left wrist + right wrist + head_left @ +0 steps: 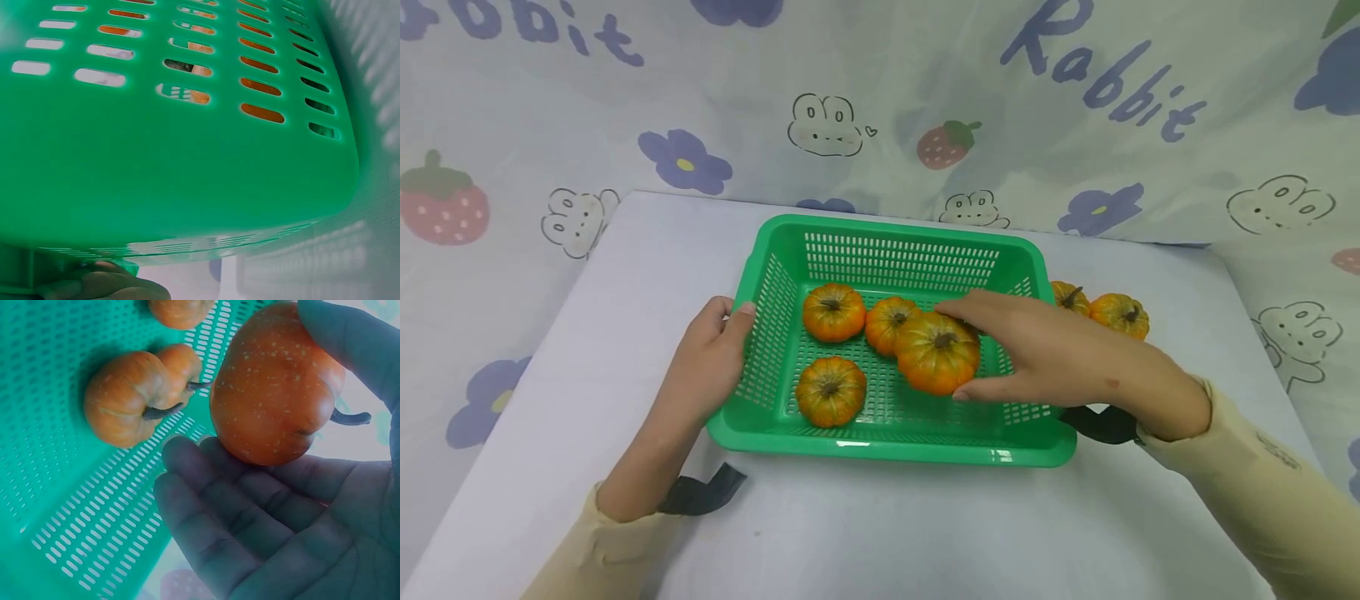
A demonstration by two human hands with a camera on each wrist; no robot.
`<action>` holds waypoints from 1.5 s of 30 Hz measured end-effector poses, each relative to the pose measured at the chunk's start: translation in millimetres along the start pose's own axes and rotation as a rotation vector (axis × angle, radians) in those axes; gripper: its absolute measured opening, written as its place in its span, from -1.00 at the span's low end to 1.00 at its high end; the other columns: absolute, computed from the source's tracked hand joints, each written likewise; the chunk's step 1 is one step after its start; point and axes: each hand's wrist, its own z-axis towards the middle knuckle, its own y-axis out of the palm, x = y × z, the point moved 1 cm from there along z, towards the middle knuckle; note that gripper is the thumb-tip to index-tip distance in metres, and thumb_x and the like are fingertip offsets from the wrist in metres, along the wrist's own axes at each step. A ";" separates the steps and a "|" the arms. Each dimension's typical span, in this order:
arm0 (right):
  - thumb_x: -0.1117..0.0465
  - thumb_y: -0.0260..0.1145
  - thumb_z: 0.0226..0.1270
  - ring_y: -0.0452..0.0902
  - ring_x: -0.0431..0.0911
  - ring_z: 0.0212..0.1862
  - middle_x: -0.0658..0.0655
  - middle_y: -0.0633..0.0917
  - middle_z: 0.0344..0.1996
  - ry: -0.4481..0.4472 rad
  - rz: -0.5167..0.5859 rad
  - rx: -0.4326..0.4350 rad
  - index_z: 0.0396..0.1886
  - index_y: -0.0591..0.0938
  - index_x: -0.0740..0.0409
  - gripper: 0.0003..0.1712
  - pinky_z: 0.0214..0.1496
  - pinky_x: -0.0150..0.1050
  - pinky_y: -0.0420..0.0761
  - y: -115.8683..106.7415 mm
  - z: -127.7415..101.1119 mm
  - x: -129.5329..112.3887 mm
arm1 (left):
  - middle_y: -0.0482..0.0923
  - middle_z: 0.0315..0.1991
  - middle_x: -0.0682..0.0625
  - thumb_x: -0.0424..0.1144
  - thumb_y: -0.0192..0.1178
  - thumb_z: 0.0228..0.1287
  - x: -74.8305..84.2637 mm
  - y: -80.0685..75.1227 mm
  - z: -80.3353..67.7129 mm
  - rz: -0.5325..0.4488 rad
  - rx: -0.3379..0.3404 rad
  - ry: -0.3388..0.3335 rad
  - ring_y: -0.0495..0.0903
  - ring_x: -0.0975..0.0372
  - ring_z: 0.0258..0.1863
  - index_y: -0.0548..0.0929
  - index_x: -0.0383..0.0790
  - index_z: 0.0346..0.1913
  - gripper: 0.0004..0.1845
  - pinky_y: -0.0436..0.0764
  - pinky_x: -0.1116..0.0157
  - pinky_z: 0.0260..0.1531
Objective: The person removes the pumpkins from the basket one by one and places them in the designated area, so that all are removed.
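Observation:
A small ribbed orange pumpkin (pixel 937 353) is pinched between the thumb and fingers of my right hand (pixel 1030 346), over the right half of a green plastic basket (pixel 895 454). The right wrist view shows this pumpkin (pixel 275 387) with my thumb at one side and my fingers beneath it. Inside the basket lie a pumpkin at the back left (pixel 833 313), another beside the held one (pixel 891 323), and a third at the front left (pixel 831 392). At the basket's left rim, my left hand (pixel 707 358) grips the edge; in the left wrist view its fingers (pixel 119 284) show under the slotted wall.
Two more pumpkins (pixel 1120 315) sit on the white table (pixel 865 533) just right of the basket, one partly hidden by my right arm. A patterned cloth (pixel 880 75) hangs behind the table. Dark straps (pixel 703 492) dangle from both wrists.

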 end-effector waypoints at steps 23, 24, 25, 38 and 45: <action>-0.33 0.49 0.27 0.52 0.01 0.30 0.04 0.52 0.37 0.182 0.068 0.160 0.57 0.34 0.06 0.04 0.27 0.16 0.58 1.3 -69.8 21.1 | 0.61 -0.14 -0.36 0.12 -0.26 0.72 0.3 2.5 1.0 -0.013 -0.003 0.000 0.73 0.07 -0.40 0.34 -0.46 0.20 -0.41 0.75 0.14 -0.49; -0.29 0.52 0.27 0.53 0.01 0.30 0.03 0.53 0.36 0.178 0.072 0.173 0.57 0.34 0.06 0.03 0.26 0.13 0.59 2.3 -73.5 22.6 | 0.61 -0.14 -0.36 0.12 -0.26 0.72 0.4 2.3 0.9 -0.013 -0.004 -0.001 0.73 0.07 -0.40 0.34 -0.46 0.20 -0.40 0.75 0.14 -0.49; -0.25 0.54 0.27 0.54 0.00 0.28 0.02 0.54 0.34 0.175 0.076 0.184 0.56 0.35 0.06 0.01 0.25 0.11 0.60 3.4 -77.0 24.2 | 0.61 -0.14 -0.36 0.12 -0.26 0.72 0.5 2.1 0.7 -0.011 -0.004 -0.001 0.73 0.07 -0.40 0.34 -0.46 0.20 -0.40 0.74 0.14 -0.48; -0.04 0.66 0.20 0.62 0.18 0.22 0.13 0.57 0.32 0.245 0.084 0.278 0.55 0.35 0.09 0.02 0.08 0.11 0.68 15.1 -107.8 43.3 | 0.60 -0.14 -0.35 0.14 -0.27 0.71 -1.3 1.0 1.1 0.018 0.001 -0.011 0.71 0.09 -0.40 0.33 -0.46 0.22 -0.38 0.73 0.15 -0.49; 0.02 0.70 0.14 0.64 0.21 0.17 0.13 0.58 0.29 0.290 0.091 0.328 0.53 0.37 0.05 0.03 0.12 -0.32 0.66 21.8 -121.6 53.0 | 0.61 -0.14 -0.36 0.14 -0.28 0.71 -1.3 0.9 1.5 0.028 0.004 -0.007 0.72 0.08 -0.41 0.33 -0.47 0.23 -0.37 0.73 0.15 -0.50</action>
